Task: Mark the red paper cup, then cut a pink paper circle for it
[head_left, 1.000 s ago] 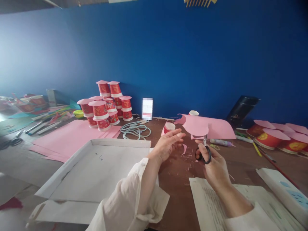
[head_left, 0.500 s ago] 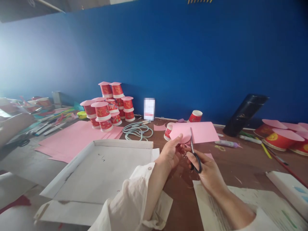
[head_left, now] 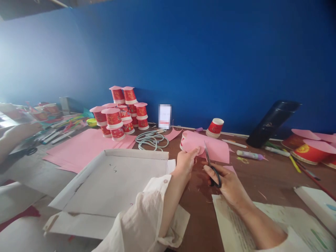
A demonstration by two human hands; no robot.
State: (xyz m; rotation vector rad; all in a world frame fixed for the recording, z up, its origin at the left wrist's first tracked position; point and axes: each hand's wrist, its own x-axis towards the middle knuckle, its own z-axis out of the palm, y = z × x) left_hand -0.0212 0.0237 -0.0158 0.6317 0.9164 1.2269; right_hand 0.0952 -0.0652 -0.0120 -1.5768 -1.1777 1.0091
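Observation:
My left hand pinches the near edge of a piece of pink paper, thumb on top. Closed round the black handles of a pair of scissors, my right hand keeps the blades at the paper, between its rounded left part and its flatter right part. Behind the paper's left end a red and white paper cup shows only in part. Another red paper cup stands upside down farther back. Under my hands lies a pink offcut.
Red cups topped with pink discs are stacked at the back left, beside pink sheets. A white box lid lies left of my arm. A black flask leans against the blue wall. Another person's hand is at far left.
The pink paper has tilted down and turned in my left hand, uncovering the red cup behind. My scissors stay at the paper. The view has shifted slightly.

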